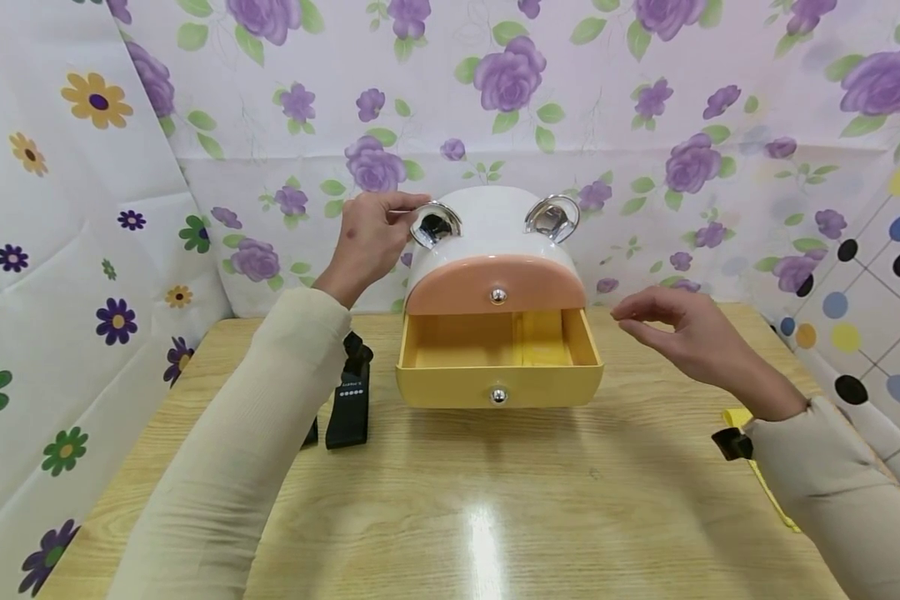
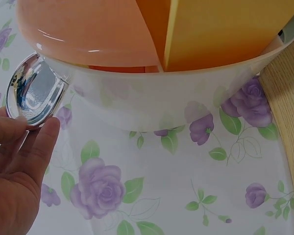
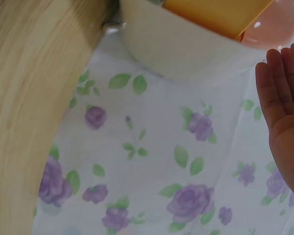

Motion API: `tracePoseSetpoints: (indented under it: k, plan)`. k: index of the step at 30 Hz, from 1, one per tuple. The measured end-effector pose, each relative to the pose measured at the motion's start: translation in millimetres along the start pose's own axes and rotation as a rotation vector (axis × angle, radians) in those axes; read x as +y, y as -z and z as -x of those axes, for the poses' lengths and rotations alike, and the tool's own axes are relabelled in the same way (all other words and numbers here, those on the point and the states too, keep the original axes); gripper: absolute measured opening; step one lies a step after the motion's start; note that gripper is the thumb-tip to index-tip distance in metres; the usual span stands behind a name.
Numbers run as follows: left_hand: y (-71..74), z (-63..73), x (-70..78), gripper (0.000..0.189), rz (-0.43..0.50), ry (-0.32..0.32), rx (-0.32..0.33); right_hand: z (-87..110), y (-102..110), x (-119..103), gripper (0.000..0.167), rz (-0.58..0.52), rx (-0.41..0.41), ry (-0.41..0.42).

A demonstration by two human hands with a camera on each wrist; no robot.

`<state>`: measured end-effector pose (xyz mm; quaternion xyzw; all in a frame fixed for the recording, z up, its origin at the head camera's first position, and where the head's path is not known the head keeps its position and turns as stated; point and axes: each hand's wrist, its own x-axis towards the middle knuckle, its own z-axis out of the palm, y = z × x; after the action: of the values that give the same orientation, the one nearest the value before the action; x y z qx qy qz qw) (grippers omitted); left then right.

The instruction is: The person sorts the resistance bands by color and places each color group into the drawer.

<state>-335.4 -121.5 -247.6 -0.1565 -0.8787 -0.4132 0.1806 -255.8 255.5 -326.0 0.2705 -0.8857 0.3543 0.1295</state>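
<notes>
A small white storage box [image 1: 487,212] with two shiny silver ears stands on the table. Its rounded pink upper drawer [image 1: 450,287] is closed, while the yellow lower drawer [image 1: 442,388] is pulled out, a yellow item [image 1: 546,337] showing inside on the right. My left hand [image 1: 367,237] pinches the rim of the left silver ear [image 2: 35,90] between thumb and fingers. To the right of the box, my right hand [image 1: 682,333] hovers with bent, relaxed fingers and holds nothing. In the right wrist view its fingers [image 3: 279,83] extend beside the white body.
Black straps [image 1: 348,408] lie on the wooden table [image 1: 420,517], left of the box and partly behind my left sleeve. A yellow cloth [image 1: 776,496] lies at the right, partly under my right forearm. Flowered sheeting [image 1: 450,100] hangs right behind the box.
</notes>
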Motion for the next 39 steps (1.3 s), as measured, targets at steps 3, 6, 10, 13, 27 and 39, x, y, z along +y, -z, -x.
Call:
tracePoseSetpoints:
  k: [3,6,10,13,27,39]
  plan:
    - [-0.3,-0.4,0.5,0.029,0.003,0.002,0.0,11.0,7,10,0.018,0.028,-0.013,-0.059]
    - [-0.9,-0.8,0.6,0.03,0.008,0.0,0.001,22.7,14,22,0.019,0.04,-0.014,-0.097]
    - [-1.5,-1.4,0.6,0.03,0.013,-0.002,-0.001,40.1,22,40,0.019,0.057,-0.01,-0.124]
    - [-1.4,-1.9,0.8,0.03,0.023,0.003,-0.006,53.7,27,53,0.018,0.062,-0.024,-0.156]
    - [2.3,-2.6,-2.4,0.03,0.01,0.008,-0.012,109.0,43,112,0.021,0.136,-0.054,-0.294]
    - [-1.8,-3.4,0.6,0.034,-0.037,-0.04,-0.012,132.6,41,152,0.026,0.189,-0.117,-0.379]
